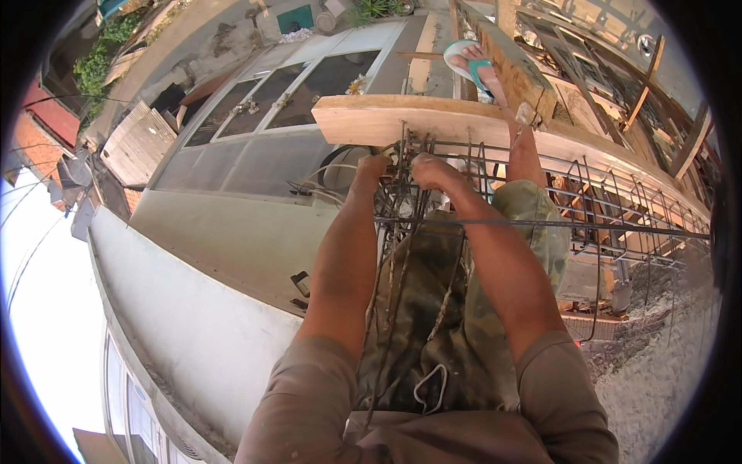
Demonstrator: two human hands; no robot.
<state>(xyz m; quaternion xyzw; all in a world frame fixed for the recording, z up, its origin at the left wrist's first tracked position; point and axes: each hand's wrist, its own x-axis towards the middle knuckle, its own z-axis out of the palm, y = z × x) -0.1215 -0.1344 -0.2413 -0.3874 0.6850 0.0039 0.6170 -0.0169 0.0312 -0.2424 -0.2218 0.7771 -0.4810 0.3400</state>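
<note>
My left hand is closed at the crossing of several steel reinforcing bars, just below a wooden board. Close on its right, my right hand is also closed against the bars. What the fingers of either hand grip is hidden at this size. From the hands a steel rebar cage with square stirrups stretches off to the right along the board. A thin dark bar crosses in front of my right forearm.
My foot in a flip-flop rests beyond the board, beside a thick timber beam. Loose lumber fills the far right. At left are a framed window panel and a pale wall. Rough concrete lies lower right.
</note>
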